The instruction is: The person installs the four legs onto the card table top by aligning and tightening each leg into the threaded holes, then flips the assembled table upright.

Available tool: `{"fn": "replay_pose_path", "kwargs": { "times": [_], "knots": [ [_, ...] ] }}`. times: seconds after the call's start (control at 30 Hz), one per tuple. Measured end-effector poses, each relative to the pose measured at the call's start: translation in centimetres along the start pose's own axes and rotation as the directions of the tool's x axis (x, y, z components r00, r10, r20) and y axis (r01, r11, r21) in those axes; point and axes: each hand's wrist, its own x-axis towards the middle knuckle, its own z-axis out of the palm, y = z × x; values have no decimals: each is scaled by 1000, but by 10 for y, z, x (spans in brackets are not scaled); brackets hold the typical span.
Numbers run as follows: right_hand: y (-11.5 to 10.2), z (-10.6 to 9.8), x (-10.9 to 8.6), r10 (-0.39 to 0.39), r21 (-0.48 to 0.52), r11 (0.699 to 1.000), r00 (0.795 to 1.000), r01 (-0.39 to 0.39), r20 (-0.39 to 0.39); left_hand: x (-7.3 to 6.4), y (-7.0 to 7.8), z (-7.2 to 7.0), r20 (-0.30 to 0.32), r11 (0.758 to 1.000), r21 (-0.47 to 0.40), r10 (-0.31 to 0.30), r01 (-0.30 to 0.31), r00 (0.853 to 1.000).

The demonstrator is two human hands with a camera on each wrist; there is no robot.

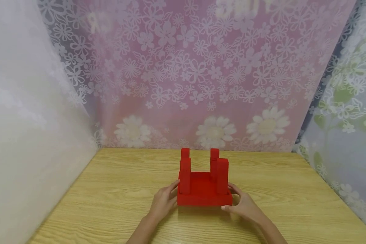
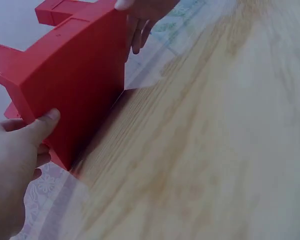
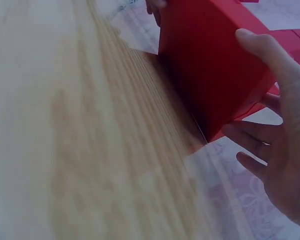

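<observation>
A red tray-like block [image 1: 205, 200] with several square posts [image 1: 222, 176] standing up from its corners is at the middle of the table. My left hand [image 1: 164, 202] grips its left side. On the opposite side my right hand [image 1: 245, 205] holds the right front corner, its thumb at the front and the fingers along the side. Both wrist views show the smooth red underside [image 2: 87, 80]: the near edge is raised, while the far lower edge lies along the tabletop. In the right wrist view, the thumb [image 3: 262, 47] presses by the near edge.
Wood-grain tabletop [image 1: 116, 193] spreads around the block, with a shadow under its front. A pink floral curtain [image 1: 183, 74] hangs behind the table. Pale sheeting [image 1: 33, 101] borders the left, and a floral sheet [image 1: 347, 142] the right.
</observation>
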Motion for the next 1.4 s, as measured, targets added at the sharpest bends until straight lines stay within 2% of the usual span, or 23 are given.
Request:
{"fn": "replay_pose_path", "kwargs": {
  "times": [0.17,0.23,0.3,0.37,0.5,0.57,0.6,0.73,0.83,0.97,1.07,1.23,1.4],
  "knots": [
    [-7,-6,0,12,-51,999,999,-14,-39,3,1,0,-104,998,46,43,-38,994],
    [-5,-6,1,-21,-83,996,998,16,-53,5,1,-1,-135,997,68,54,-45,989],
    [-2,-5,4,-101,-113,990,991,90,-90,6,2,-2,-143,996,86,48,-36,989],
    [4,-3,8,-209,-155,970,966,185,-154,8,4,-4,-141,995,97,37,-24,989],
    [14,6,18,-399,-212,913,869,348,-294,13,9,-8,-116,993,114,7,7,993],
    [16,9,22,-426,-176,904,844,389,-325,15,10,-9,-109,992,126,-1,15,994],
    [16,9,23,-430,-154,903,840,402,-331,16,10,-9,-108,992,128,-2,16,994],
    [15,10,25,-368,-56,927,867,372,-335,18,6,-7,-115,993,119,19,-5,993],
    [15,9,24,-326,-23,941,887,337,-327,19,2,-4,-106,998,49,45,-40,993],
    [17,9,24,-315,-19,945,893,327,-320,19,-3,1,-81,993,-107,50,-59,995],
    [16,9,23,-326,-48,943,886,330,-328,19,-5,4,-91,983,-172,56,-71,994],
    [-1,6,18,-320,-53,945,886,322,-336,21,-6,7,-117,980,-173,81,-100,990],
    [-7,1,15,-284,-11,955,910,295,-302,22,-6,6,-113,980,-170,86,-104,990]
  ]
}}
